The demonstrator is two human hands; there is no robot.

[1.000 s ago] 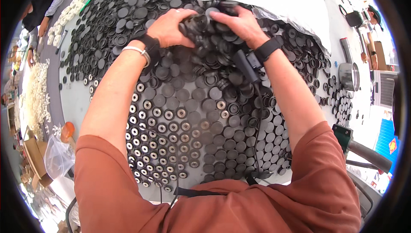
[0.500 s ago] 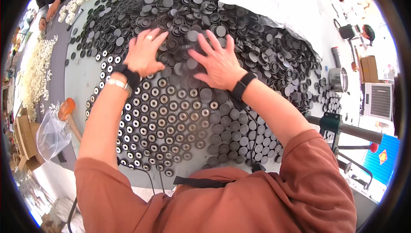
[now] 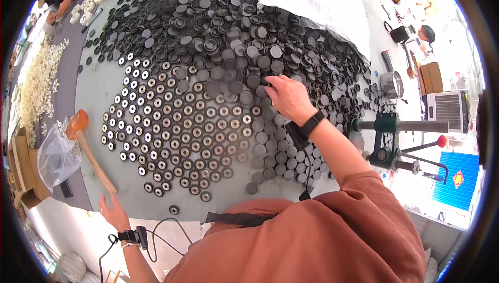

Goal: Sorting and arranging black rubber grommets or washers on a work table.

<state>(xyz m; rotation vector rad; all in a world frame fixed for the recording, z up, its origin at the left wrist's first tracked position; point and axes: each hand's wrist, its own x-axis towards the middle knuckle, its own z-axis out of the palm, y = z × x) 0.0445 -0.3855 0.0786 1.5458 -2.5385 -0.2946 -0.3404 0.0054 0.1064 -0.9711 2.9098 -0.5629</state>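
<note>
My left hand (image 3: 114, 214) is low at the table's front edge, open with its fingers apart. Its fingertips are just below the handle end of a mallet (image 3: 93, 159) with an orange head. My right hand (image 3: 292, 99) is at the near side of a large heap of round black caps (image 3: 208, 28). Its fingers are bent together among the caps; what lies between them is hidden. Left of it, many black discs with metal ring centres (image 3: 187, 124) lie spread in rows. Plain dark caps (image 3: 283, 155) lie flat below my right wrist.
A white sack (image 3: 317, 2) lies over the heap's far right. A green hand press (image 3: 385, 137) stands at the right edge near a metal pot (image 3: 391, 84). A clear plastic bag (image 3: 57, 161) and pale small parts (image 3: 44, 80) are left. Another person's hand (image 3: 65, 6) is far left.
My left hand has left the caps and come down to the front edge by the mallet handle. My right hand has shifted slightly right and its spread fingers have drawn together.
</note>
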